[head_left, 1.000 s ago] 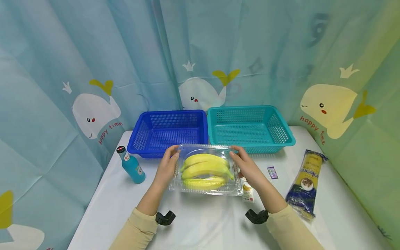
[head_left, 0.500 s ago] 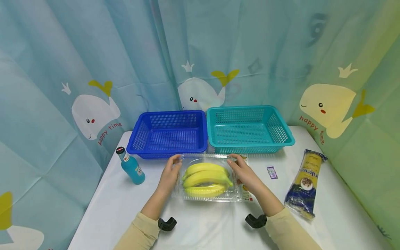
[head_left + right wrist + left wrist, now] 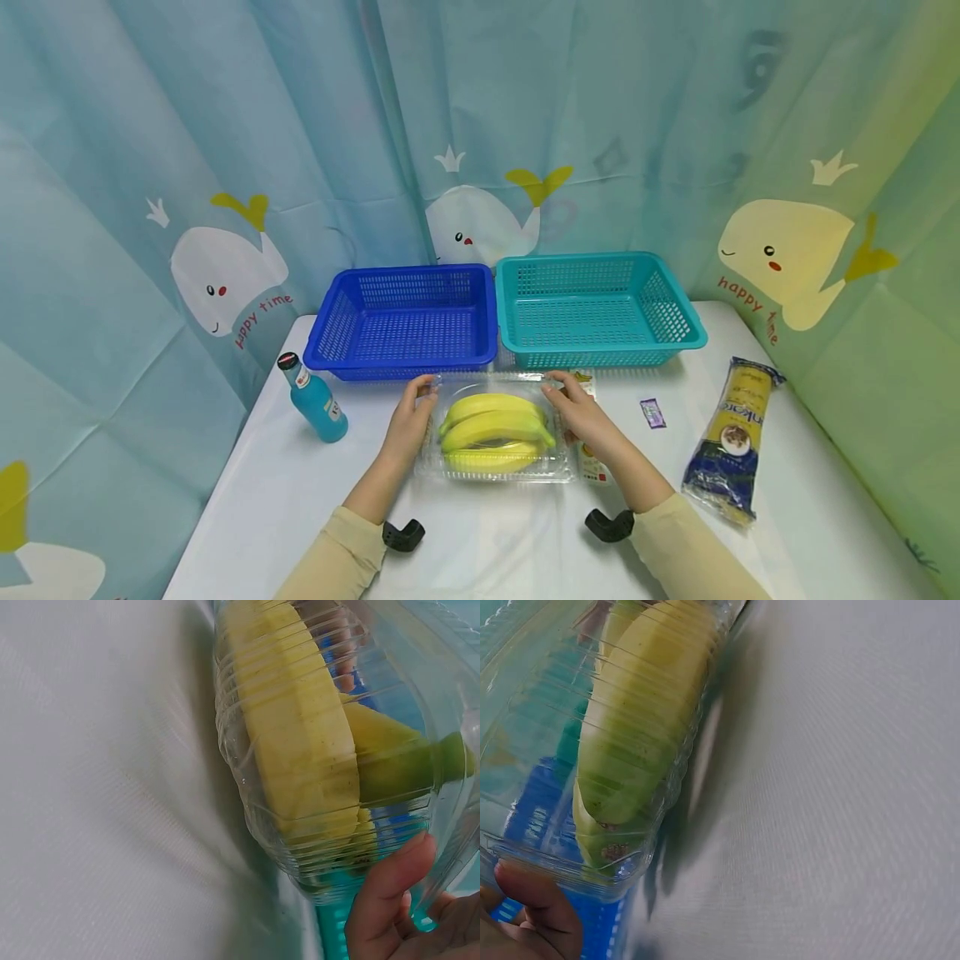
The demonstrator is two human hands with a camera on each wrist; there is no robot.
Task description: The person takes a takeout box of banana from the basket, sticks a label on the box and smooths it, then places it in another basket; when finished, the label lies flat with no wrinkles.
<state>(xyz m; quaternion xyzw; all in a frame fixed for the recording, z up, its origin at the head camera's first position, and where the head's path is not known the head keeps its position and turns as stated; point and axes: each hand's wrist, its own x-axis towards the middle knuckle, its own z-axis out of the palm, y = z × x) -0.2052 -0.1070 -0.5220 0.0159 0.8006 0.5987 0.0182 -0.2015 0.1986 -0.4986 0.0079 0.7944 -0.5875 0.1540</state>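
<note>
A clear plastic clamshell box (image 3: 495,468) with several yellow bananas (image 3: 491,429) inside is between the two hands in the head view. My left hand (image 3: 409,422) grips its left edge, thumb on the rim, as the left wrist view shows. On the opposite side my right hand (image 3: 588,417) pinches the rim between thumb and fingers. The box's underside lies at or just above the white tabletop; I cannot tell whether it touches. A card with banana pictures (image 3: 594,468) is partly hidden behind the box and right hand.
Behind the box stand a dark blue basket (image 3: 401,364) and a turquoise basket (image 3: 600,357), side by side. At left is an upright blue bottle (image 3: 318,406). A small purple packet (image 3: 652,413) and a yellow and blue bag (image 3: 733,442) lie to the right on the white table (image 3: 487,542).
Both hands have brought the box down and slightly toward me over the first half second. Since then it has barely moved. Each hand keeps its hold.
</note>
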